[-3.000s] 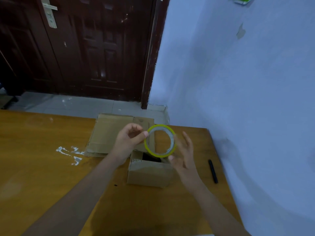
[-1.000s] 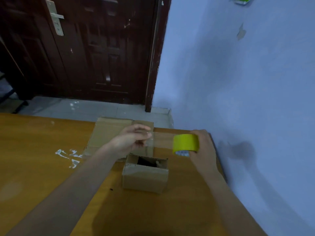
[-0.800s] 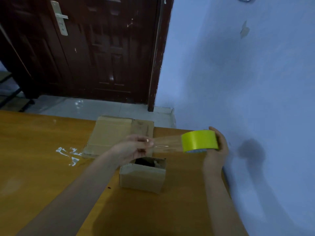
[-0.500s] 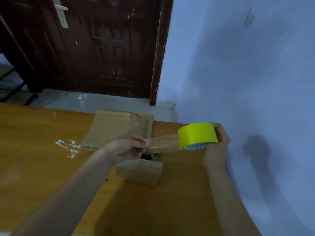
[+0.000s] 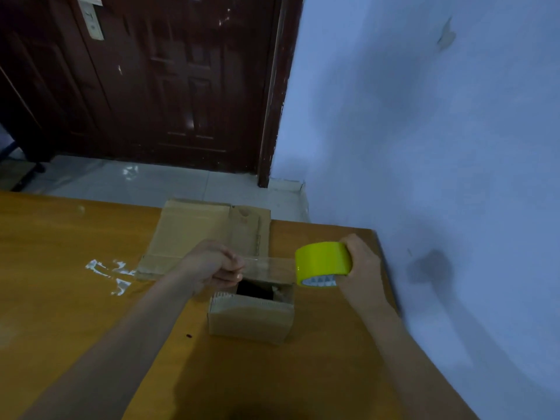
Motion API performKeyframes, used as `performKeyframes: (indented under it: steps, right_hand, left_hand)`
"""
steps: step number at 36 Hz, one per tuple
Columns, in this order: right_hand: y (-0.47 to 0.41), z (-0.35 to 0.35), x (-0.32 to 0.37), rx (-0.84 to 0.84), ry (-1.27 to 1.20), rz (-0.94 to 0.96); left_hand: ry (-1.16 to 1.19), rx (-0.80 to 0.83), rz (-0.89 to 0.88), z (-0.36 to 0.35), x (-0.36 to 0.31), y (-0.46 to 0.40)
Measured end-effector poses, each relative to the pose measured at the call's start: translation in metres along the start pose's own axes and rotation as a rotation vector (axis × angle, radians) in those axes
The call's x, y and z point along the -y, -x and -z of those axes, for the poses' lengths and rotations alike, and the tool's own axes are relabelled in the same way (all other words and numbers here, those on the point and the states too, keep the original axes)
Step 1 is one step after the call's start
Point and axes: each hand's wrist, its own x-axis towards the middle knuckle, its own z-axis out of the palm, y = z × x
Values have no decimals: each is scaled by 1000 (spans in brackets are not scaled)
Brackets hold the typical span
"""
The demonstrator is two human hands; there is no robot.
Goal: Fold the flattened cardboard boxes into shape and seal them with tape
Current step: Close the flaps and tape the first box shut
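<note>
A small folded cardboard box (image 5: 251, 318) stands on the wooden table (image 5: 60, 298), its top partly open with a dark gap showing. Just above it, my right hand (image 5: 362, 265) grips a yellow tape roll (image 5: 322, 262). A clear strip of tape (image 5: 268, 266) stretches from the roll leftward to my left hand (image 5: 212, 265), which pinches its free end over the box's far left corner. Behind the box a flattened cardboard box (image 5: 209, 231) lies on the table.
Scraps of clear tape (image 5: 110, 272) stick to the table left of the cardboard. A pale wall (image 5: 439, 147) runs along the table's right edge. A dark wooden door (image 5: 169, 80) and tiled floor (image 5: 151, 183) lie beyond the far edge.
My right hand turned the roll and pulled it rightward, drawing out a strip of tape. Both hands have since lowered the stretched strip toward the box top.
</note>
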Motion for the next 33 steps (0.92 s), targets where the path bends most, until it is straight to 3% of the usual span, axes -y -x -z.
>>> performKeyframes:
  steps: [5, 8, 11, 15, 19, 25, 33]
  right_hand:
    - [-3, 9, -50, 93, 641, 196]
    - [8, 6, -65, 192, 744, 171]
    - [12, 6, -64, 196, 536, -39]
    - [13, 5, -49, -32, 48, -311]
    - [17, 2, -45, -192, -179, -470]
    - [32, 4, -78, 78, 381, 44]
    - [32, 14, -97, 135, 568, 193]
  left_hand:
    - [42, -58, 46, 38, -4, -13]
    - [-57, -25, 47, 39, -5, -19]
    - [-82, -10, 45, 35, -4, -25]
    - [-161, -7, 27, 37, 5, -29]
    - [-196, -77, 5, 43, 14, -27]
    - [-276, -124, -11, 38, 18, -21]
    - [-374, -118, -34, 23, 27, -24]
